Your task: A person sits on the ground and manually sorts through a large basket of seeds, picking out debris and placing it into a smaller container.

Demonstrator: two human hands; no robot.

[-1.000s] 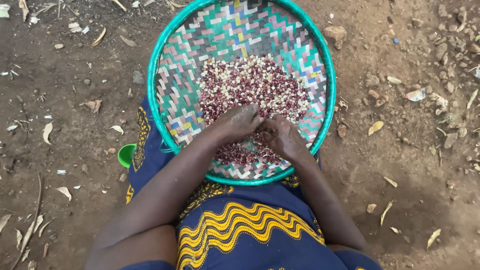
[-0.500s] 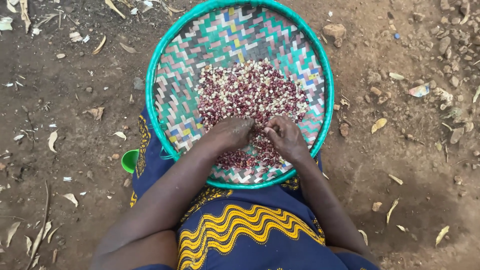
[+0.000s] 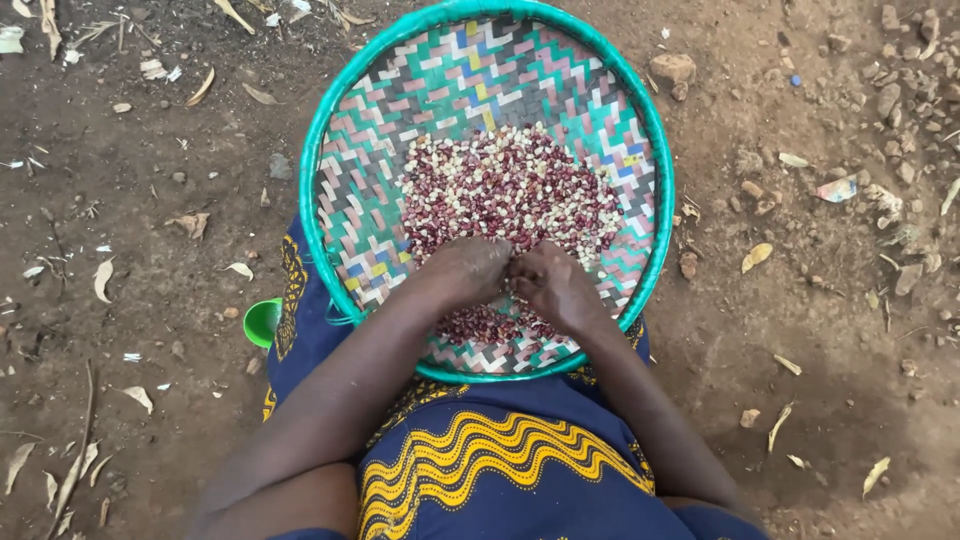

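Note:
A round woven tray with a green rim rests on my lap over bare ground. A heap of red and white beans lies in its middle. My left hand and my right hand sit side by side on the near edge of the heap, palms down, fingers curled into the beans. The fingertips are buried among the beans, so I cannot see whether either hand grips any.
Blue cloth with yellow wavy stripes covers my lap. A small green cup peeks out at the left of the cloth. Brown earth with dry leaves, a stone and pebbles surrounds the tray.
Both hands stay together on the near side of the beans, shifting only slightly. The camera view has drifted a little.

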